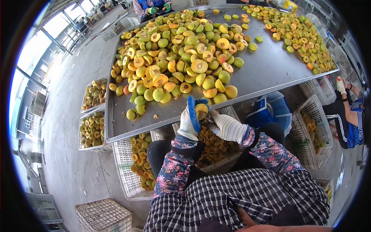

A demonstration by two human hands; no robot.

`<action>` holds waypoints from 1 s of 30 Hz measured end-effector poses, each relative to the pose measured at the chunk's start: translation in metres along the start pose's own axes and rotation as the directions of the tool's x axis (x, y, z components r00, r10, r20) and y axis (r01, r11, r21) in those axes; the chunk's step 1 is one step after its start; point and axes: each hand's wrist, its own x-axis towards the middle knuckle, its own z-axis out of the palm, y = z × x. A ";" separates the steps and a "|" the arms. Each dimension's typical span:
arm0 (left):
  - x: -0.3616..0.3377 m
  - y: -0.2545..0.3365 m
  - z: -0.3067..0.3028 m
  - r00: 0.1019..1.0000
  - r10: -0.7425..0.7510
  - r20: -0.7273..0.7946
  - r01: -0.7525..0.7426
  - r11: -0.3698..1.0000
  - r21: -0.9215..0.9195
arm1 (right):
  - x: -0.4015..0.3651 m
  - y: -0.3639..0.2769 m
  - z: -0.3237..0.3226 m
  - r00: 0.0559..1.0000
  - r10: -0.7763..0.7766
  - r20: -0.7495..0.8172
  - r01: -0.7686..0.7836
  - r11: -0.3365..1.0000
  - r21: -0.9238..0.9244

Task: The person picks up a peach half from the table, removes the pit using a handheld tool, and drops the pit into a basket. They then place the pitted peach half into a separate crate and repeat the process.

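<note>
My left hand [190, 119], in a white glove with a blue-coated palm and fingers, grips a peach half [201, 111] just over the near edge of the metal table. Its orange cut face with a brown centre is turned toward me. Close against the fruit is my right hand [230, 127], in a white striped glove. Its fingers are closed around something dark and thin that I cannot make out. Beneath both hands, a crate holds a heap of brown scraps [216, 144]. A large pile of yellow-green peach halves [181, 58] lies on the table [266, 73] beyond them.
White crates of peach halves stand left of the table [92, 129] and by my left leg [129, 170]. A blue bin [276, 112] and another crate [315, 131] are at right. Two other people are partly visible, one across the table, one at right.
</note>
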 end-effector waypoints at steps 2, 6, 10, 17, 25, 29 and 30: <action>0.000 -0.003 0.007 0.980 -0.199 -0.010 0.171 0.863 -0.475 | -0.001 -0.002 0.001 0.999 0.047 0.020 -0.048 0.997 0.064; 0.001 0.005 0.013 0.972 -0.228 -0.055 0.177 0.866 -0.468 | 0.004 -0.030 -0.022 0.919 0.285 0.271 -0.241 0.953 -0.184; 0.002 0.017 0.007 0.959 -0.283 0.030 0.279 0.915 -0.290 | 0.001 -0.025 -0.018 0.893 0.270 0.361 -0.279 0.960 -0.027; 0.004 0.001 0.011 0.898 -0.437 0.043 0.356 0.668 -0.653 | -0.006 -0.016 0.005 0.978 0.168 0.122 -0.206 0.849 0.486; 0.004 0.017 0.005 0.951 -0.300 0.076 0.271 0.687 -0.674 | 0.007 -0.021 -0.031 0.959 0.183 0.215 -0.207 0.974 0.095; 0.001 0.009 0.014 0.993 -0.071 -0.098 0.028 0.923 -0.384 | -0.005 0.013 0.013 0.974 0.168 0.151 -0.190 0.972 0.142; 0.002 0.010 0.016 0.975 -0.199 -0.103 0.113 0.833 -0.541 | -0.008 0.012 0.017 0.980 0.157 0.124 -0.180 0.963 0.202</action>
